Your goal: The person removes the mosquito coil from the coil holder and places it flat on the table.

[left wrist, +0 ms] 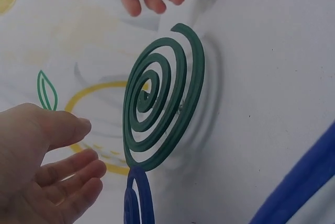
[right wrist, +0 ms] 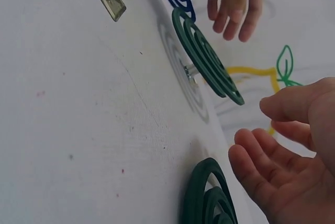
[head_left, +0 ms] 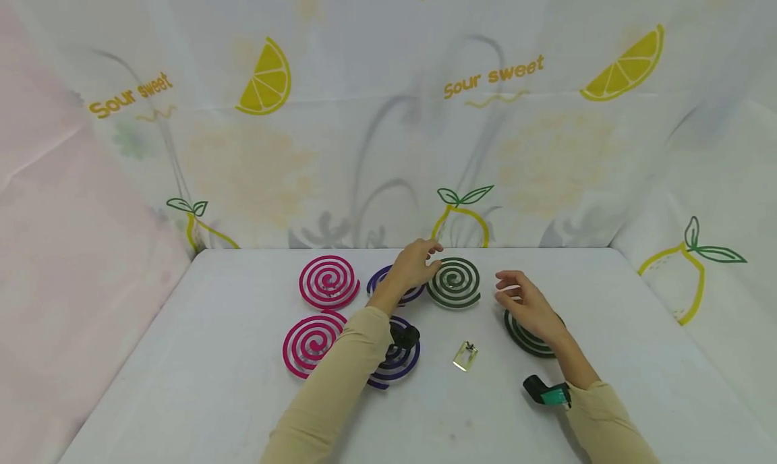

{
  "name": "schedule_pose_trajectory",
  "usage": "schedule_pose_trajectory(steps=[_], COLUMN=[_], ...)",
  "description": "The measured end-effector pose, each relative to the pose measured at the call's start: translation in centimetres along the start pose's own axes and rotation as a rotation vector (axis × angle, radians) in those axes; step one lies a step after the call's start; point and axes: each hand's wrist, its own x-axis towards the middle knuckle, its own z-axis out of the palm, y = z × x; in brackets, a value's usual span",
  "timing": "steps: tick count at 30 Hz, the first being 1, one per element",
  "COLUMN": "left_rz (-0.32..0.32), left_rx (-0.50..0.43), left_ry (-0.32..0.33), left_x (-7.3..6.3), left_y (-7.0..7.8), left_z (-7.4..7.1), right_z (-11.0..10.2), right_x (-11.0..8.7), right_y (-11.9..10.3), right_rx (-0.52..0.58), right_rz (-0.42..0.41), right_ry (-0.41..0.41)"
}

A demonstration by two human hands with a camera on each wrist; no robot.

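Six-inch details aside, the green mosquito coil (head_left: 453, 282) at the back stands raised on a small metal stand (right wrist: 191, 70), as the right wrist view shows. Its edge meets or overlaps the back blue coil (head_left: 413, 295); contact is unclear. My left hand (head_left: 415, 267) hovers above that blue coil, left of the green one, fingers loosely bent and holding nothing. Over a second green coil (head_left: 533, 346) at the right is my right hand (head_left: 527, 304), its fingers relaxed and apart from both green coils. The hand hides part of that coil.
Two pink coils (head_left: 330, 280) lie at the left, one behind the other. A front blue coil (head_left: 397, 369) is partly hidden by the left sleeve. One flat metal stand (head_left: 473, 358) lies mid-table. A printed cloth (head_left: 364, 147) hangs behind the white table (head_left: 206, 356).
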Motion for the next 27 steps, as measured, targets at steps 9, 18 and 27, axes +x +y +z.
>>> schedule_pose_trajectory(steps=[9,18,27], left_rz=[-0.051,-0.044,-0.048], left_rx=[0.034,0.064,0.098], left_ry=[-0.052,-0.062,-0.074], left_x=[0.2,0.5,0.7], left_y=[-0.1,-0.5,-0.9], left_z=[0.2,0.7,1.2], right_z=[1.0,2.3,3.0], right_x=[0.5,1.2,1.6], right_y=[-0.9,-1.0,-1.6], right_rx=[0.042,0.108,0.181], right_rz=[0.054,0.136,0.171], right_ry=[-0.022,-0.045,-0.05])
